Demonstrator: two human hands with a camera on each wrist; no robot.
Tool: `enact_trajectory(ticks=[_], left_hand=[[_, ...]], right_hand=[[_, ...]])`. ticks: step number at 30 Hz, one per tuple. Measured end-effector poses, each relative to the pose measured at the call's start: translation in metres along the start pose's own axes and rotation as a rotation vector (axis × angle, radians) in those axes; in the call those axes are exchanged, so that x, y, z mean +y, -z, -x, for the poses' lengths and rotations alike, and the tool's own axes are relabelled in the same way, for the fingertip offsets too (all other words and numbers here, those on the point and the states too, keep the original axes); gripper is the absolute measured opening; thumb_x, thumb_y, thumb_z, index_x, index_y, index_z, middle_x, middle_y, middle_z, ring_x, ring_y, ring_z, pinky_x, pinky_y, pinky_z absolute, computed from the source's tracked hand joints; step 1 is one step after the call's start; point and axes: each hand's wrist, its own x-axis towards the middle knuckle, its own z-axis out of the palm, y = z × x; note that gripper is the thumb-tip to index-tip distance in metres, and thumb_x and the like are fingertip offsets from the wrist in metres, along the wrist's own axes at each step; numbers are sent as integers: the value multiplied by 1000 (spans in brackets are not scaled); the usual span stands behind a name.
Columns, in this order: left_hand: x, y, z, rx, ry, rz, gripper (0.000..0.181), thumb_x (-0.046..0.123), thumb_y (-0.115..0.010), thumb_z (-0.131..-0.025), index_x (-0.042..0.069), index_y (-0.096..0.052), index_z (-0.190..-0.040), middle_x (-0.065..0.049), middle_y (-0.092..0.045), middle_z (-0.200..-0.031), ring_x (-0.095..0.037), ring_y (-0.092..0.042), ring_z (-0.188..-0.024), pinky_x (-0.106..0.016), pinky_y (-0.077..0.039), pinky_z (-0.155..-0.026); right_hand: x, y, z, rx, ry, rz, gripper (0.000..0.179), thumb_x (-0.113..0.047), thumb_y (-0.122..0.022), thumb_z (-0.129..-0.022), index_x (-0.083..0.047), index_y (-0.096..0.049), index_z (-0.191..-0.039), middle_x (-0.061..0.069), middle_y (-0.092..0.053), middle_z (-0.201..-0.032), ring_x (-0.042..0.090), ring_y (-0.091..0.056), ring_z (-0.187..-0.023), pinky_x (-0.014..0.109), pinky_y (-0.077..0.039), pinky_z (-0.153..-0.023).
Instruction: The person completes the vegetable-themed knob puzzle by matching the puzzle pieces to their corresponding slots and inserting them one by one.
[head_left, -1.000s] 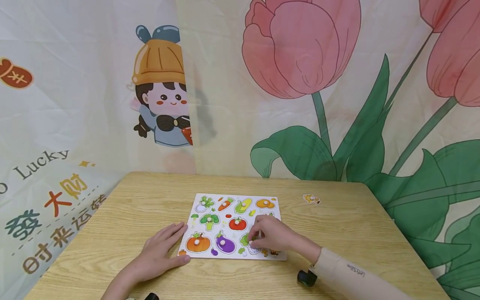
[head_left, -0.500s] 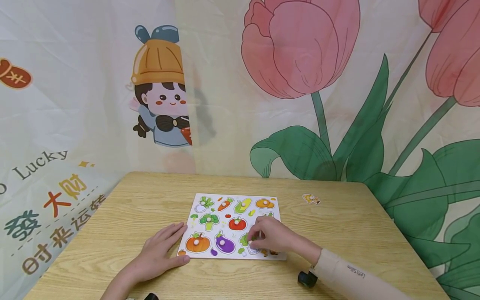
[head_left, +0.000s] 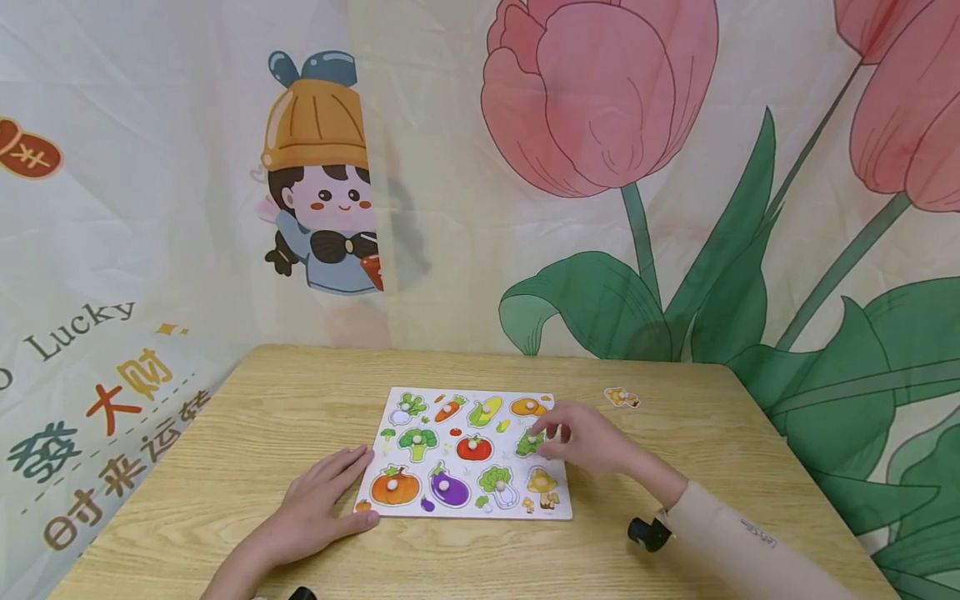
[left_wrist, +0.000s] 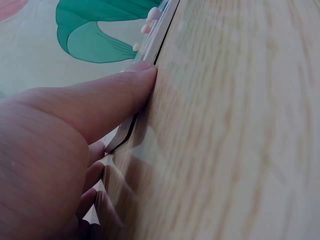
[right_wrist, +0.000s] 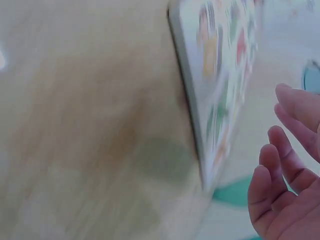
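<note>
A white vegetable peg puzzle board lies flat on the table, its pictures bearing small knobs. My left hand rests at the board's left side, fingers stretched out and thumb at the front-left corner. In the left wrist view the thumb touches the board's edge. My right hand is over the board's right edge, close by the green leafy piece. The right wrist view shows its fingers loosely bent with nothing between them. The cabbage piece sits in its slot near the front right.
A loose yellow mushroom-like puzzle piece with a knob lies behind the board, to its right. The wooden table meets a printed cloth backdrop at its far edge. A black wrist camera hangs under the right sleeve.
My right hand has let go of the cabbage piece's knob and moved up and to the right, uncovering the cabbage and mushroom pictures. The left hand stays put.
</note>
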Motion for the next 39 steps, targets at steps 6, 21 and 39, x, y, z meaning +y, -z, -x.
enact_trajectory(ticks=[6,21,39], left_hand=[[-1,0,-1,1,-1,8,91,62,-76,-91,11,-48,-161,-13,-43,-167,-44,-32,-154,-74,-27,-110],[0,-1,-1,5,-9,7,90,61,-76,-91,12,-48,-161,-12,-44,-166,-44,-32,-154,-75,-26,-111],[-1,-1,0,0,7,13,91,65,-74,-91,13,-48,-161,-13,-43,-167,-44,-32,-154,-75,-27,-110]], right_hand=[[46,27,6,128,-119,-18,26,-18,-82,-96,-13,-79,-121,-3,-68,-101,18,-57,-87,30,-51,-71],[139,69,9,191,-152,29,24,-4,-71,-101,-1,-76,-125,15,-70,-112,24,-62,-90,34,-55,-77],[176,60,6,137,-147,126,16,-8,-71,-102,-7,-80,-115,9,-73,-110,29,-63,-104,55,-53,-99]])
